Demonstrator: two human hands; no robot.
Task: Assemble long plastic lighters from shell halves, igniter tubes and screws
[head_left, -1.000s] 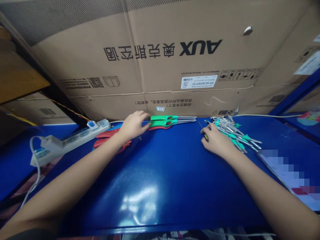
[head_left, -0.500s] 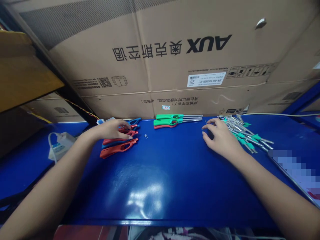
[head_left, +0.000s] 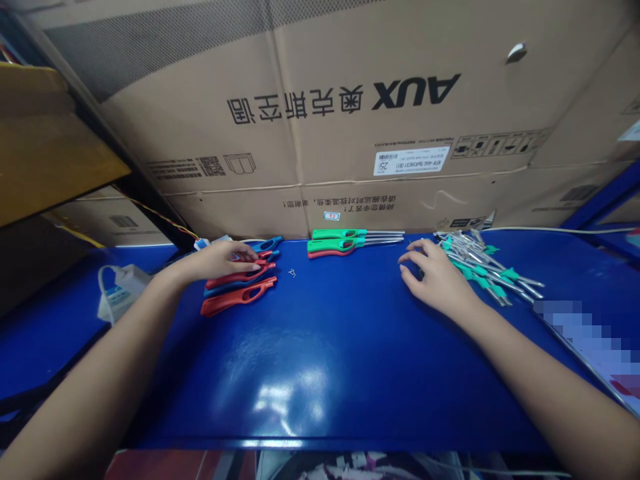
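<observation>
My left hand (head_left: pixel 225 259) rests over a row of red and blue lighter handles at the left, fingers apart, touching the upper ones. The nearest red handle (head_left: pixel 237 297) lies uncovered below it. My right hand (head_left: pixel 427 270) is beside a pile of metal tubes with green tips (head_left: pixel 487 267), its fingers apart and curved; nothing shows in it. Between the hands lie long-necked lighters, with green handles (head_left: pixel 333 245) and a red one, their metal rods pointing right. Small metal bits (head_left: pixel 292 273) lie right of the left row.
A large cardboard box (head_left: pixel 320 147) stands along the back of the blue table (head_left: pixel 350 360). At the left are a white adapter (head_left: pixel 125 290) and wires. A metal-edged, pixelated item (head_left: pixel 585 340) lies at the right.
My right hand has shifted slightly left, away from the tube pile. My left hand has lifted slightly, uncovering more of a red handle beneath its fingers.
</observation>
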